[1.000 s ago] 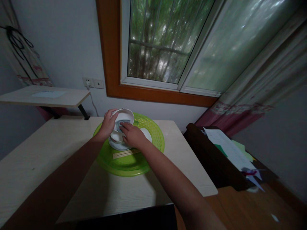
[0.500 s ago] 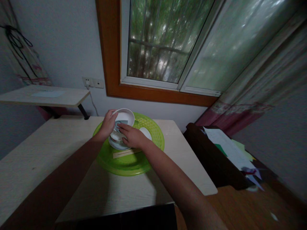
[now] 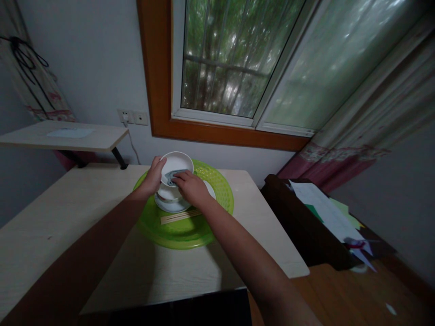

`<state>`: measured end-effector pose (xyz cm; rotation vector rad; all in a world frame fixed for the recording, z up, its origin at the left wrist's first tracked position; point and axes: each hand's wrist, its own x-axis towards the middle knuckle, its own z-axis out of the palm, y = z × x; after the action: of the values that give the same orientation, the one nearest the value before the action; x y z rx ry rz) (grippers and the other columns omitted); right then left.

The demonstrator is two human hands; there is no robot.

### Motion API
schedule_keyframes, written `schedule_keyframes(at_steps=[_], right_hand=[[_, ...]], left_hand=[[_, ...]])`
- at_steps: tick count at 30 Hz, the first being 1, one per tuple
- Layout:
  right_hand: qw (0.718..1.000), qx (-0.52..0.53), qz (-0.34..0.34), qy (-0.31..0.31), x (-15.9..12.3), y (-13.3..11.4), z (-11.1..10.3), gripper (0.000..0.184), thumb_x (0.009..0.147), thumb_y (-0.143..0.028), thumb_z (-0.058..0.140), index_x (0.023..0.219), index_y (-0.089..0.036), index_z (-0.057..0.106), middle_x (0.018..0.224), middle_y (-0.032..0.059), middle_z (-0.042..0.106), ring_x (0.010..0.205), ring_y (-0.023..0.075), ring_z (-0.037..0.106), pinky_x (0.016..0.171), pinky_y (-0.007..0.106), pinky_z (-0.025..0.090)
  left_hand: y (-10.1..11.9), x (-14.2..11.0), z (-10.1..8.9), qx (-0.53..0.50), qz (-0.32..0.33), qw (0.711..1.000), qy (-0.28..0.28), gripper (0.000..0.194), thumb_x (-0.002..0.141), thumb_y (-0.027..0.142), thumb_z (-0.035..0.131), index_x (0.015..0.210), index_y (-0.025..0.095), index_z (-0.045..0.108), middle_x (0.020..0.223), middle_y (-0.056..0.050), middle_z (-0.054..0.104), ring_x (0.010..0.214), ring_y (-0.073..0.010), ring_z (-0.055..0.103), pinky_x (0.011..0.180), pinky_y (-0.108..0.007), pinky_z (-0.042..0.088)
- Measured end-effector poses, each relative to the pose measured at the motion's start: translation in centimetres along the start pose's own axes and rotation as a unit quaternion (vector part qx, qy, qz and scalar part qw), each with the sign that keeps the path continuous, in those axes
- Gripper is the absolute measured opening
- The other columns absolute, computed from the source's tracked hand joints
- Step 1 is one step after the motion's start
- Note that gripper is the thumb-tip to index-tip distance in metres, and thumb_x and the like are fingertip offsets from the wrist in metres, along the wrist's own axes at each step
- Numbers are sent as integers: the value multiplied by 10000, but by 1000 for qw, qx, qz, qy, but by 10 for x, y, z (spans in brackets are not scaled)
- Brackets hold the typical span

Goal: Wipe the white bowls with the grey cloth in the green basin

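A white bowl (image 3: pixel 177 160) is tilted toward me, its left rim gripped by my left hand (image 3: pixel 154 175). My right hand (image 3: pixel 192 185) presses a grey-blue cloth (image 3: pixel 172 176) against the inside of that bowl, fingers closed on it. Below them a second white bowl (image 3: pixel 169 194) stands on a white plate (image 3: pixel 172 207). Part of another white dish (image 3: pixel 210 189) shows to the right, behind my right hand. Light wooden chopsticks (image 3: pixel 178 217) lie in front of the plate. All of this is over a round bright green tray (image 3: pixel 183 237).
The tray stands on a pale wooden table (image 3: pixel 258 217). A raised shelf (image 3: pixel 64 136) is at the left, with a sheet of paper (image 3: pixel 70 132) on it. Beyond the table are a wall socket (image 3: pixel 132 117) and a window (image 3: pixel 234 68). Papers (image 3: pixel 319 208) lie on a dark box-like piece (image 3: pixel 288 222) at the right.
The tilted bowl has turned and shifted slightly right and up, opening more toward me. My right hand has moved right and up with the cloth, uncovering more of the lower bowl.
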<state>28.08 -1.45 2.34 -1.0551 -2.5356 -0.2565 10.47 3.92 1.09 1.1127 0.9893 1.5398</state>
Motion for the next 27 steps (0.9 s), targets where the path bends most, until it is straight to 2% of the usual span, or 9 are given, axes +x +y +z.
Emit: schedule_keyframes(at_steps=[4, 7, 11, 16, 21, 24, 27], right_hand=[[999, -52, 10, 1, -1, 1, -7, 240, 1021, -217, 513, 1188, -194, 685, 1206, 87, 697, 1161, 265, 558, 928, 402, 488], [997, -75, -5, 5, -2, 3, -10, 237, 1036, -218, 486, 1159, -178, 684, 1233, 98, 687, 1238, 265, 524, 988, 419, 451], [995, -95, -3, 15, -1, 2, -12, 247, 1036, -196, 469, 1152, -144, 681, 1270, 123, 667, 1335, 282, 458, 1081, 452, 397], [995, -86, 37, -17, -1, -4, -12, 232, 1011, -171, 484, 1120, -145, 688, 1255, 146, 660, 1257, 285, 500, 959, 418, 481], [999, -17, 19, -37, -2, -4, -3, 276, 934, -160, 557, 1176, -145, 689, 1223, 134, 681, 1191, 284, 542, 965, 404, 516], [996, 70, -29, -39, -2, 0, 8, 429, 888, -133, 552, 1309, -116, 633, 1369, 155, 629, 1270, 279, 543, 1078, 421, 477], [982, 180, -47, -32, -1, 3, 17, 646, 814, -102, 564, 1458, -99, 503, 1532, 170, 502, 1414, 265, 469, 1193, 425, 384]], left_hand=[[6, -2, 1, -76, -57, 995, -8, 391, 739, 438, 699, 866, 245, 384, 720, 59, 486, 614, -124, 507, 537, -227, 402], [12, -5, 0, -82, -65, 995, -3, 413, 710, 395, 728, 859, 241, 374, 726, 58, 490, 633, -123, 517, 546, -225, 400], [15, -7, -1, -61, -59, 996, -20, 378, 723, 385, 717, 951, 239, 453, 768, 42, 543, 660, -139, 547, 546, -232, 401], [12, -7, 2, 0, -22, 1000, -19, 412, 768, 427, 683, 1100, 219, 557, 900, 0, 607, 746, -154, 571, 598, -245, 437], [10, -6, 3, 57, 20, 998, -24, 412, 839, 460, 616, 1165, 211, 579, 1061, -55, 639, 883, -188, 594, 721, -286, 489], [7, -6, 2, 128, 54, 990, -15, 420, 861, 502, 598, 1176, 226, 580, 1124, -74, 648, 1008, -221, 605, 848, -330, 505], [4, -6, 0, 171, 70, 983, -23, 450, 882, 546, 572, 1203, 231, 584, 1178, -84, 657, 1100, -238, 598, 956, -364, 486]])
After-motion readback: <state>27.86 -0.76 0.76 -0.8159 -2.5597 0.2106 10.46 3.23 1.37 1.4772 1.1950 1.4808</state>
